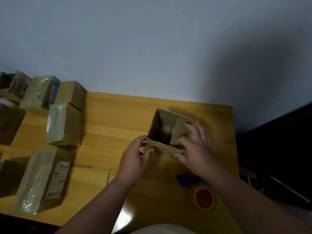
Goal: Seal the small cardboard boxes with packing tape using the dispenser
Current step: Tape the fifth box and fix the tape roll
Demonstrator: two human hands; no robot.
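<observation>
- Head view: a small brown cardboard box [162, 127] stands open-topped on the yellow wooden table [118, 119], right of centre.
- Left hand [135, 159] pinches the near flap's left corner; right hand [197, 146] presses spread fingers on the right flap.
- Judged step: folding flaps shut before taping.
- Tape dispenser with orange-cored roll and blue handle [202, 196] lies just under the right forearm; next, a hand must free itself to fetch it.
- Already taped boxes [64, 125] sit well apart, left.

Your left hand [135, 159] pinches the near flap [164, 148] of the open box [156, 125]; your right hand [196, 146] presses its right flap inward. The tape dispenser [201, 195] sits nearer you than the box.
</observation>
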